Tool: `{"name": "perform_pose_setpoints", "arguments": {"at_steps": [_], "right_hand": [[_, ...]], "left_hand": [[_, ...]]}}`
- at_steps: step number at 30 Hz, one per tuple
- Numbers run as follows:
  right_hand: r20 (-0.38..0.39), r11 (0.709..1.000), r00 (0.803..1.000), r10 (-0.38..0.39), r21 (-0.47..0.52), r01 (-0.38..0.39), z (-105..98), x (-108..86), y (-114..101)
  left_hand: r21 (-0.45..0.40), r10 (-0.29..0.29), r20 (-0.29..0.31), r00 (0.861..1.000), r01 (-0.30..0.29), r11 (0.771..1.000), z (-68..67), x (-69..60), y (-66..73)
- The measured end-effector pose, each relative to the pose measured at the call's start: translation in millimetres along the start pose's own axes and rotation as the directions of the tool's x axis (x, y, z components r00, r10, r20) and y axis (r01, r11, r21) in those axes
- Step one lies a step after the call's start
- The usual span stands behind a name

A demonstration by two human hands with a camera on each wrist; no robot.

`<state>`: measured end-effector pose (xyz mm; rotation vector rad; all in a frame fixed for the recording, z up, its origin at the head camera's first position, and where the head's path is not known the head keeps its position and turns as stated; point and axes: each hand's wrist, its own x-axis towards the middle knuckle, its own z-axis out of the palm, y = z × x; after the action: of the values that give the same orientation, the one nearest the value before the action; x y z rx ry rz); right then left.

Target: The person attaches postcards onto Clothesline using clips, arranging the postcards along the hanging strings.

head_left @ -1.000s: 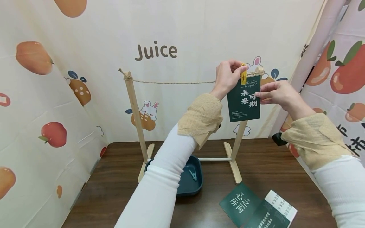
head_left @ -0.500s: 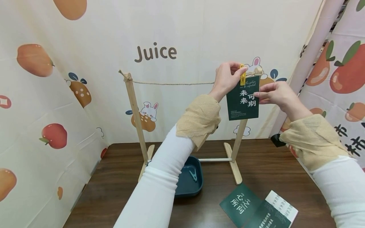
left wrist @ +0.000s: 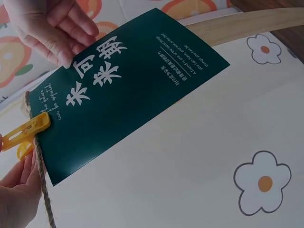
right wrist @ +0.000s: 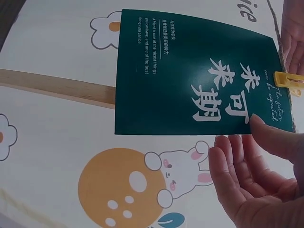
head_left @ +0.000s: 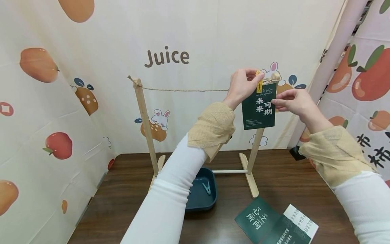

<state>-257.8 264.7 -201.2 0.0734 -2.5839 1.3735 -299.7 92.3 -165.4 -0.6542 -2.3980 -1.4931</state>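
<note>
A dark green card (head_left: 258, 115) with white lettering hangs at the right end of a thin twine line (head_left: 186, 90). My left hand (head_left: 242, 84) pinches a yellow clothespin (head_left: 259, 84) by its tail end. In the left wrist view, the jaws of that clothespin (left wrist: 29, 130) lie over the card's top edge and the twine. Thumb and fingers of my right hand (head_left: 294, 102) pinch the card's right side edge, as the right wrist view also shows, with the thumb (right wrist: 273, 135) over the front of the card.
The wooden stand (head_left: 144, 125) carries the twine between two posts. Beneath it, a dark blue tray (head_left: 214, 189), partly hidden by my left sleeve, contains a teal clothespin (head_left: 207, 188). More green cards (head_left: 259, 217) lie on the brown table (head_left: 106, 203) at the front right.
Both hands keep their grip on the clothespin and the card. The card and the hands have shifted very slightly left; little else differs.
</note>
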Motion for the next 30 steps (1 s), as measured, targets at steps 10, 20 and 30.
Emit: {"name": "perform_pose_setpoints", "arguments": {"at_steps": [10,20,30], "right_hand": [[-0.064,0.996,0.997,-0.038,-0.079,0.033,0,-8.8,3],[-0.225,0.985,0.971,-0.085,-0.167,0.047,9,-27.2,10],[-0.327,0.963,0.91,-0.256,-0.171,0.21,29,-42.6,15]], "left_hand": [[-0.054,0.006,-0.044,0.999,-0.008,0.999,-1.3,-7.3,-1.7],[-0.135,0.095,-0.228,0.969,-0.129,0.982,-6.6,-19.4,-9.2],[-0.174,0.135,-0.239,0.962,-0.18,0.968,-19.9,-36.3,-11.7]]}}
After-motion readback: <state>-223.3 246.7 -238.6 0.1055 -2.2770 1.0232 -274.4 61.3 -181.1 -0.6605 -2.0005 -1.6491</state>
